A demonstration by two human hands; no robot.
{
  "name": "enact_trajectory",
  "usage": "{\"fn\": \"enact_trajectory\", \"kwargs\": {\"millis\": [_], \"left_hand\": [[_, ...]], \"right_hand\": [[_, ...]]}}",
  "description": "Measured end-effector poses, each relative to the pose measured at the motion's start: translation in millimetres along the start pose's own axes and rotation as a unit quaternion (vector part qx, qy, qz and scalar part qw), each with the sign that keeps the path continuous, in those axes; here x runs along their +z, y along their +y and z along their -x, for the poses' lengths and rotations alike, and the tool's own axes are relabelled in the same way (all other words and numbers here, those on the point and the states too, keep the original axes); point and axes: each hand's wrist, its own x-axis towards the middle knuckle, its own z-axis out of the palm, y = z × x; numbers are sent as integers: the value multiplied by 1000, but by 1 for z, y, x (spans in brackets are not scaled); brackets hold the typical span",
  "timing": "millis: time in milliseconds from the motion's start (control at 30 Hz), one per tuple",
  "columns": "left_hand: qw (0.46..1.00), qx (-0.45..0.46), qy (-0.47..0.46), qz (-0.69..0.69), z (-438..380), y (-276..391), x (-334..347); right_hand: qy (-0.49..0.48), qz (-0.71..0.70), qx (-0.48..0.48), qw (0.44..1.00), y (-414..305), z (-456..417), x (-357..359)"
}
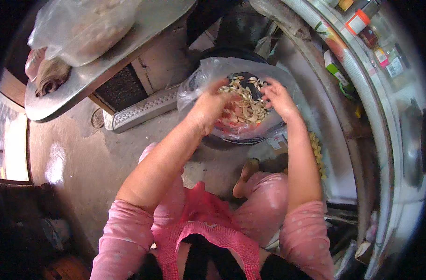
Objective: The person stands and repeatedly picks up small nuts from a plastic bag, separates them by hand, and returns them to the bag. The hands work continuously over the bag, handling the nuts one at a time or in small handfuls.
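Note:
Pale, flat slices or pieces (246, 108) lie in a clear plastic bag (283, 75), whose mouth is spread over a round dark container (246, 141) low on the floor. Something reddish shows through the bag beneath the pieces. My left hand (216, 101) is at the left side of the bag's opening, blurred, with its fingers over the pieces; whether it holds any cannot be told. On the right side, my right hand (276, 95) is over the opening with its fingers spread and bent, nothing plainly held in them.
A metal-edged table (83, 78) at upper left bears a large filled plastic bag (90, 31) and a brown cloth-like bundle (53, 73). Shelving (352, 129) with bottles and small boxes curves along the right. A cardboard box (277, 143) is beside the container. My bent knees are below.

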Motion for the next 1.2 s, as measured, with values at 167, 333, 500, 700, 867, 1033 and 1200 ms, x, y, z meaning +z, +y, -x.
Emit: {"fn": "enact_trajectory", "kwargs": {"millis": [167, 333, 500, 700, 867, 1033, 1200], "left_hand": [[964, 234, 80, 94, -55, 31, 1], [973, 181, 25, 141, -59, 9, 0], [975, 73, 21, 210, -40, -11, 18], [944, -65, 64, 317, -36, -41, 22], [907, -100, 60, 404, -47, -42, 6], [935, -33, 34, 352, -54, -35, -3], [950, 8, 66, 304, -59, -35, -27]], "right_hand": [[125, 178, -133, 967, 12, -64, -12], [40, 357, -208, 910, 22, -93, 7], [5, 428, -160, 890, 18, -96, 17], [-123, 407, -210, 880, 8, -87, -1], [-260, 65, -89, 959, -37, -61, 22], [-35, 386, -247, 888, -8, -98, 33], [-13, 442, -245, 863, -4, -96, 47]]}}
